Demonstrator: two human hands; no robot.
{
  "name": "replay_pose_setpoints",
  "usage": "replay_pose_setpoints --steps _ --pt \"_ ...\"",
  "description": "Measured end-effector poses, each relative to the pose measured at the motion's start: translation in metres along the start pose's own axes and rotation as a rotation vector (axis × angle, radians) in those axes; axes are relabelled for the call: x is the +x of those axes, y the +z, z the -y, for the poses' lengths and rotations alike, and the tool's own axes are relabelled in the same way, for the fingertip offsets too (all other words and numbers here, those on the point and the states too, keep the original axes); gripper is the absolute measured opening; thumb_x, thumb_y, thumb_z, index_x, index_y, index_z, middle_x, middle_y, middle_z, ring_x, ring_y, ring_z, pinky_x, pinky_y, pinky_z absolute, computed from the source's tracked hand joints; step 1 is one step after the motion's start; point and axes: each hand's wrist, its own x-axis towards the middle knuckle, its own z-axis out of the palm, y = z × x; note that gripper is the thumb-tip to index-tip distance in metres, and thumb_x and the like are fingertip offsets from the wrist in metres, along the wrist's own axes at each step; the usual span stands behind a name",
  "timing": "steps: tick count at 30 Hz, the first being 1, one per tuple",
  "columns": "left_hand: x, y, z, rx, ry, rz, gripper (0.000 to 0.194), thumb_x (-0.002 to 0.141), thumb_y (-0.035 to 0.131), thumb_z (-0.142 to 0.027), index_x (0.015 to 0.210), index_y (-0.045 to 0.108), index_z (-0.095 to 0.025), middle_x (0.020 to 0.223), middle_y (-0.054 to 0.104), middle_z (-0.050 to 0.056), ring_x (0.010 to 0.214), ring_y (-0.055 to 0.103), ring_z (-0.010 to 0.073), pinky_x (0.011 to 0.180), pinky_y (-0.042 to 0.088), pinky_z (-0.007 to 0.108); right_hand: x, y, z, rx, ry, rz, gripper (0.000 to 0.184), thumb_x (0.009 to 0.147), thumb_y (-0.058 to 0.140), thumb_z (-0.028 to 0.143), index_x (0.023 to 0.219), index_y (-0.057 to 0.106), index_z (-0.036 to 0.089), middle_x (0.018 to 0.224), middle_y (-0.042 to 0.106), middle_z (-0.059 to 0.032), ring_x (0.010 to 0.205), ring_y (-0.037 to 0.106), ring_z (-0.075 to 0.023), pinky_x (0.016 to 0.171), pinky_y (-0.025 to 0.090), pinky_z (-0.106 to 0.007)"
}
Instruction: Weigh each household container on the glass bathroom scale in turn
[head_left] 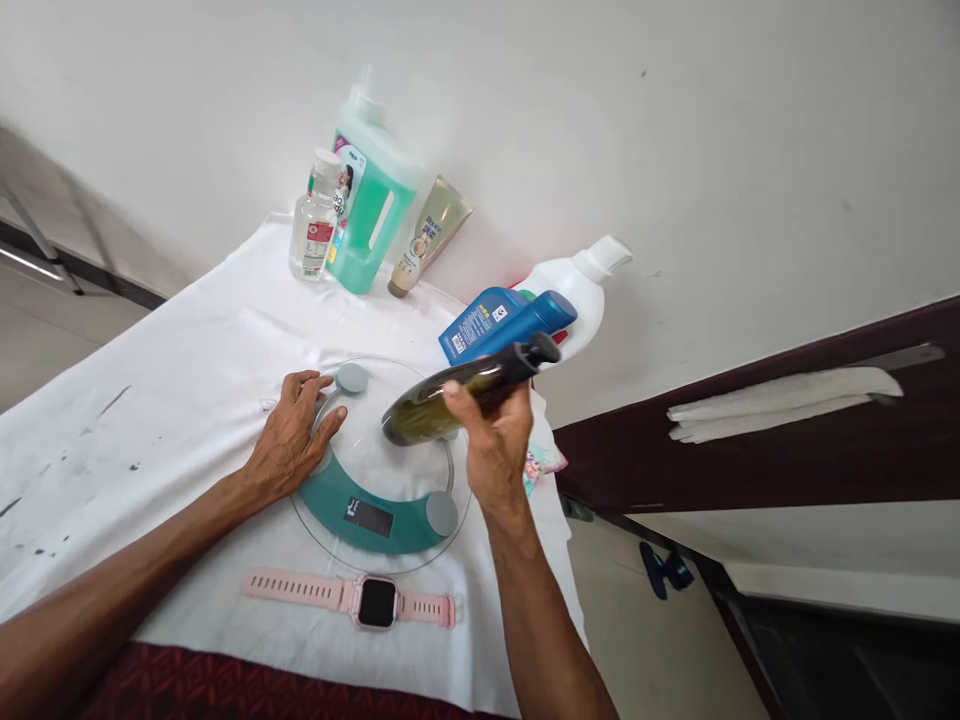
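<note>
A round glass bathroom scale [360, 524] with a teal band and a dark display lies on the white cloth. My left hand [297, 436] rests at its left edge, fingers apart and holding nothing, near a round grey pad. Above the glass, my right hand [501, 440] is wrapped round a dark green bottle [427, 405] with a black cap. The bottle leans, its base low toward the left and its cap up to the right. I cannot tell if the base touches the glass. In front of the scale lies a pink smartwatch [376, 602], strap stretched out.
Toward the wall stand a clear bottle [311, 225], a green detergent jug [367, 205] and a beige tube [429, 235]. A blue bottle [487, 320] and a white bottle [589, 295] are beyond my right hand. The white tablecloth [187, 400] drops off at the right.
</note>
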Motion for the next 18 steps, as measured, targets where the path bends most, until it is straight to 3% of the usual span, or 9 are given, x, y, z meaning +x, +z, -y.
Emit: replay_pose_setpoints --steps 6,11,18 --pt "-0.001 0.002 0.002 -0.019 0.03 -0.003 0.045 0.104 0.049 -0.048 0.138 0.053 -0.018 0.143 0.049 0.018 0.111 0.069 0.0285 0.101 0.059 0.06 0.049 -0.022 -0.001 -0.188 -0.221 -0.322 0.066 0.08 0.082 0.049 0.136 0.058 0.022 0.131 0.067 -0.0105 0.121 0.065 -0.0287 0.113 0.047 -0.053" --pt "-0.002 0.004 0.003 -0.026 0.025 -0.01 0.045 0.105 0.048 -0.047 0.139 0.052 -0.017 0.142 0.048 0.019 0.114 0.067 0.0305 0.101 0.058 0.061 0.076 -0.031 -0.034 -0.333 -0.185 -0.38 0.067 0.073 0.083 0.057 0.123 0.058 0.02 0.125 0.067 -0.0128 0.115 0.066 -0.0317 0.11 0.047 -0.058" --pt "-0.002 0.004 0.003 -0.036 0.015 -0.002 0.047 0.105 0.047 -0.049 0.14 0.051 -0.018 0.144 0.047 0.019 0.114 0.068 0.0309 0.102 0.057 0.062 0.082 -0.022 -0.081 -0.44 -0.097 -0.436 0.07 0.064 0.085 0.064 0.113 0.058 0.022 0.118 0.068 -0.0136 0.113 0.064 -0.0341 0.11 0.045 -0.058"
